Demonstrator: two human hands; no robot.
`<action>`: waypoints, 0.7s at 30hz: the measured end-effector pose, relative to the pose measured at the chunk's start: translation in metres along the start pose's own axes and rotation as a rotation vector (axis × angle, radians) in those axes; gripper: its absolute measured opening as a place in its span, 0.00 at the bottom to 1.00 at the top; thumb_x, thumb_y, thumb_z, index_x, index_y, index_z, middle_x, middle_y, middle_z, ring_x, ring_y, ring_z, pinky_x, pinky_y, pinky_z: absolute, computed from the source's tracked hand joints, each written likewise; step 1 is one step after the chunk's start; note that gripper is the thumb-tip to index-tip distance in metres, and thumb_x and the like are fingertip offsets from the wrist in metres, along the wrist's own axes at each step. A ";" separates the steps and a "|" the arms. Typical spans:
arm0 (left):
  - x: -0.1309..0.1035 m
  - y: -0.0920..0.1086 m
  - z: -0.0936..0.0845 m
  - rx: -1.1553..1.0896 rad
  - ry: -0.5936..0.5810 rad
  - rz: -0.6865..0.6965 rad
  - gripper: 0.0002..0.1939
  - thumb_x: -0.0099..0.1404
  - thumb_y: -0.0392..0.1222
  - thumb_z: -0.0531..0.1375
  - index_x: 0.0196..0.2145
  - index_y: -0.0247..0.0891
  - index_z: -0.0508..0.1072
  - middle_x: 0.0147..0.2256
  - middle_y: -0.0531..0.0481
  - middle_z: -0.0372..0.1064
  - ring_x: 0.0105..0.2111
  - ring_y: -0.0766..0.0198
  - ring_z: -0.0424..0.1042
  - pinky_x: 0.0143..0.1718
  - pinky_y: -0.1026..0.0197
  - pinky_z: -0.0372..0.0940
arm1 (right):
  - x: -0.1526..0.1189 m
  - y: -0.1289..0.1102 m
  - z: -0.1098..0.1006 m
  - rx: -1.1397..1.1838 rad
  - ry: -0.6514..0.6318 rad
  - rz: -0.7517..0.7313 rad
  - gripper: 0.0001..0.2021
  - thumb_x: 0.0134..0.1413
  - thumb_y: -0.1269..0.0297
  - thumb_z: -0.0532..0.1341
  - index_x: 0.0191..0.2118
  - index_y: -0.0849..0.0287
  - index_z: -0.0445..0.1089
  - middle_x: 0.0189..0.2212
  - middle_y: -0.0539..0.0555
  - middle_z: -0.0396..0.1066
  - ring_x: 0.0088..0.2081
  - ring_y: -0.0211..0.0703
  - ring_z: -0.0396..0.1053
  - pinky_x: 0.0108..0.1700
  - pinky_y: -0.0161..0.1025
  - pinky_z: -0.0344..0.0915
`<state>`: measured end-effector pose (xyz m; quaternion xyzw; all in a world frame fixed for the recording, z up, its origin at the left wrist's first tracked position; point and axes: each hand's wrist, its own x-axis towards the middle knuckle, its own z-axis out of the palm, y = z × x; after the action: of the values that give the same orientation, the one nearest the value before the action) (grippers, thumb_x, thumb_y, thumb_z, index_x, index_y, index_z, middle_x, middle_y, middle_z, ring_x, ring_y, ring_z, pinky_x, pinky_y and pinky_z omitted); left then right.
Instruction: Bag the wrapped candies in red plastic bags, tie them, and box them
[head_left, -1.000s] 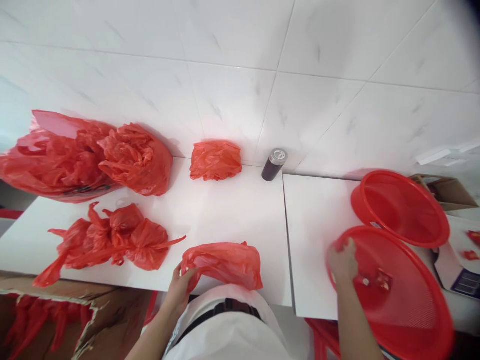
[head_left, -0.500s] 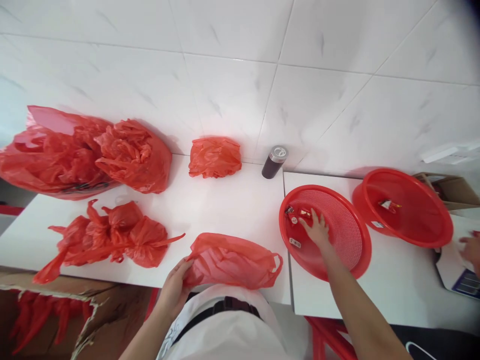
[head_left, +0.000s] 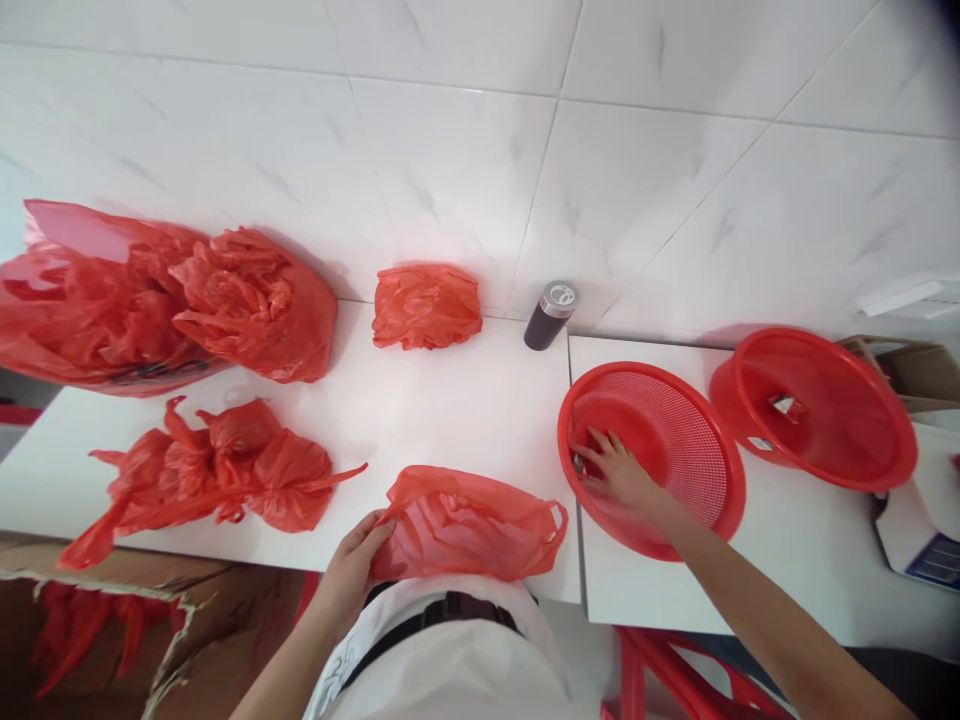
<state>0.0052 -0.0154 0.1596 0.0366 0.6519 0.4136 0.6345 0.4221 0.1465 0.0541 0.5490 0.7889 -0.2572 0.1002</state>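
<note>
At the table's front edge, my left hand (head_left: 358, 555) pinches the left side of a red plastic bag (head_left: 469, 525). The bag lies spread sideways against my body, with a handle loop at its right end. Inside the red mesh basket (head_left: 694, 480), my right hand (head_left: 615, 470) reaches to the left wall, its fingers spread and slightly bent. A small shiny item (head_left: 578, 463) shows by the fingertips; the hand covers whatever else lies there, and I see nothing gripped in it.
Several tied red bags (head_left: 292, 475) lie on the left, with large full bags (head_left: 262, 310) behind. A folded red bag stack (head_left: 427, 308) and a dark tumbler (head_left: 550, 318) stand near the wall. To the right are a second red basin (head_left: 847, 420) and a cardboard box (head_left: 919, 370).
My right hand has moved left and down within the basket, over the small packets that were visible there. My left hand keeps hold of the bag. The person's hand at far right has left view.
</note>
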 end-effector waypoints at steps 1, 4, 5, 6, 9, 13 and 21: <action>0.001 -0.001 -0.001 0.000 0.002 -0.007 0.15 0.53 0.45 0.68 0.38 0.39 0.74 0.32 0.53 0.73 0.27 0.67 0.73 0.26 0.66 0.71 | -0.010 0.001 0.004 -0.009 -0.002 -0.039 0.27 0.57 0.46 0.56 0.62 0.41 0.60 0.70 0.52 0.39 0.68 0.66 0.37 0.61 0.62 0.50; 0.003 -0.003 0.000 0.009 -0.022 -0.015 0.16 0.53 0.46 0.68 0.39 0.38 0.74 0.33 0.51 0.74 0.28 0.65 0.73 0.29 0.64 0.72 | -0.028 -0.001 0.013 0.032 0.030 -0.060 0.22 0.58 0.56 0.56 0.58 0.45 0.66 0.66 0.54 0.51 0.65 0.62 0.46 0.61 0.61 0.52; 0.004 -0.003 0.001 0.013 -0.036 -0.011 0.17 0.53 0.46 0.68 0.39 0.38 0.74 0.32 0.51 0.74 0.28 0.65 0.73 0.29 0.63 0.72 | -0.028 -0.003 0.014 0.117 0.055 -0.025 0.20 0.56 0.58 0.57 0.55 0.47 0.69 0.63 0.56 0.56 0.63 0.62 0.51 0.59 0.61 0.54; 0.004 -0.002 0.002 0.017 -0.051 -0.004 0.17 0.53 0.47 0.68 0.39 0.37 0.74 0.32 0.51 0.74 0.27 0.66 0.73 0.28 0.64 0.72 | -0.027 -0.006 0.014 0.239 0.092 0.030 0.18 0.54 0.60 0.58 0.51 0.48 0.72 0.59 0.58 0.62 0.60 0.61 0.56 0.57 0.59 0.57; 0.004 0.002 0.008 0.018 -0.072 0.021 0.16 0.53 0.47 0.68 0.38 0.37 0.74 0.31 0.51 0.73 0.27 0.66 0.73 0.29 0.64 0.71 | -0.014 -0.017 0.006 0.600 0.250 0.202 0.12 0.50 0.59 0.60 0.41 0.52 0.75 0.47 0.60 0.70 0.50 0.58 0.65 0.48 0.52 0.65; 0.002 0.010 0.014 -0.014 -0.011 0.019 0.14 0.52 0.43 0.68 0.37 0.38 0.74 0.30 0.53 0.71 0.26 0.67 0.71 0.26 0.64 0.71 | 0.004 -0.030 -0.009 0.809 0.486 0.315 0.16 0.53 0.55 0.55 0.44 0.55 0.69 0.44 0.59 0.70 0.43 0.51 0.69 0.40 0.45 0.66; 0.007 0.009 0.027 -0.105 -0.083 0.035 0.14 0.54 0.44 0.67 0.37 0.38 0.72 0.30 0.54 0.70 0.26 0.69 0.70 0.27 0.64 0.71 | -0.008 -0.097 -0.045 1.322 0.621 0.175 0.12 0.50 0.56 0.61 0.41 0.50 0.63 0.34 0.51 0.69 0.31 0.40 0.69 0.28 0.34 0.63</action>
<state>0.0225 0.0074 0.1628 0.0319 0.6015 0.4566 0.6548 0.3418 0.1378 0.1247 0.6033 0.4146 -0.5027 -0.4597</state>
